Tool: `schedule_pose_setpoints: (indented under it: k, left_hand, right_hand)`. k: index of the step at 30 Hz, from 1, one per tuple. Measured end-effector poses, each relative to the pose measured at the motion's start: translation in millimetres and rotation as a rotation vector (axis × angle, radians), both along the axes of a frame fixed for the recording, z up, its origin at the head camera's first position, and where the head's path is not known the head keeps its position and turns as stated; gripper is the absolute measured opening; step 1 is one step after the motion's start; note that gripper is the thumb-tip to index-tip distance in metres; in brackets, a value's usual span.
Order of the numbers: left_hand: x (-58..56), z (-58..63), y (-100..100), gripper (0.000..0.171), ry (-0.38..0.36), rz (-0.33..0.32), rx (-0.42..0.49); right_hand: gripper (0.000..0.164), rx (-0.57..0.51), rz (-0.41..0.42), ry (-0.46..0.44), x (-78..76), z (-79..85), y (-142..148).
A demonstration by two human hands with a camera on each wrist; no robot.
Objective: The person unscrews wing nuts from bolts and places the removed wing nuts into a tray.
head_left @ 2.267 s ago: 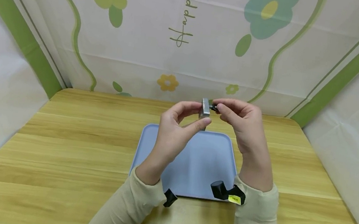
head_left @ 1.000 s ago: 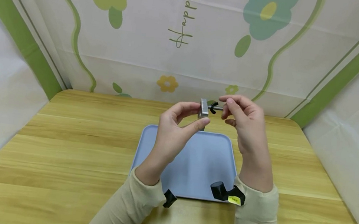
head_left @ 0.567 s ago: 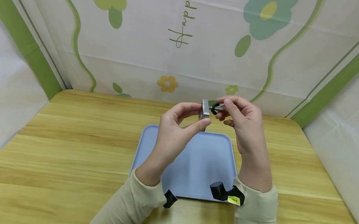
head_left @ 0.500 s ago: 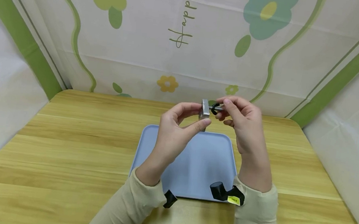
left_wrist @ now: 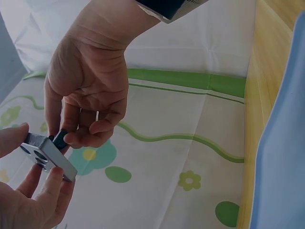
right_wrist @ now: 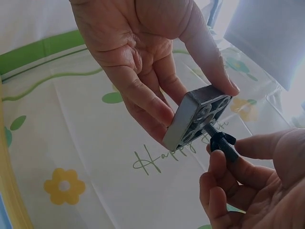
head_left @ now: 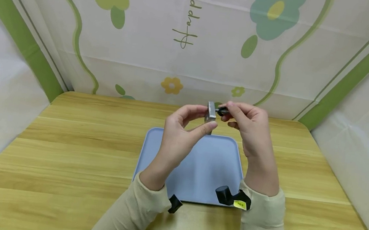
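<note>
Two hands hold a metal block and turn-piece in mid-air

The left hand (head_left: pixel 180 135) grips a silver metal block (head_left: pixel 211 111) by its edges, thumb and fingers parted just by the block's width. On its right, a threaded bolt (right_wrist: pixel 231 152) carries a black wing nut (right_wrist: pixel 221 140), which the right hand (head_left: pixel 250 125) pinches, fingertips nearly together. The block appears beyond the far edge of a blue tray (head_left: pixel 198 170) on the wooden table (head_left: pixel 72 155). Half a second ago, bare bolt showed right of the nut; now fingertips cover it.
</note>
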State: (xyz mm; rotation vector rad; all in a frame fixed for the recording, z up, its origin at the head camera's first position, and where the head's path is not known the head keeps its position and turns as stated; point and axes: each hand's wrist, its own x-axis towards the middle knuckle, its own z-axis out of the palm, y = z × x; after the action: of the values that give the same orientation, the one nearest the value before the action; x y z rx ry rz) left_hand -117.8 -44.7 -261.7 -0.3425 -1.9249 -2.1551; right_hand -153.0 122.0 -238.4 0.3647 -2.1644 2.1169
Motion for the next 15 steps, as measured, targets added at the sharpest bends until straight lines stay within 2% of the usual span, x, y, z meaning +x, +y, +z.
schedule_pose_setpoints:
  k: [15]
  left_hand:
    - [-0.2,0.0,-1.6,0.035,0.003,0.014,-0.006]
  right_hand:
    - [0.027,0.013,0.049,0.012,1.6,2.0,2.0]
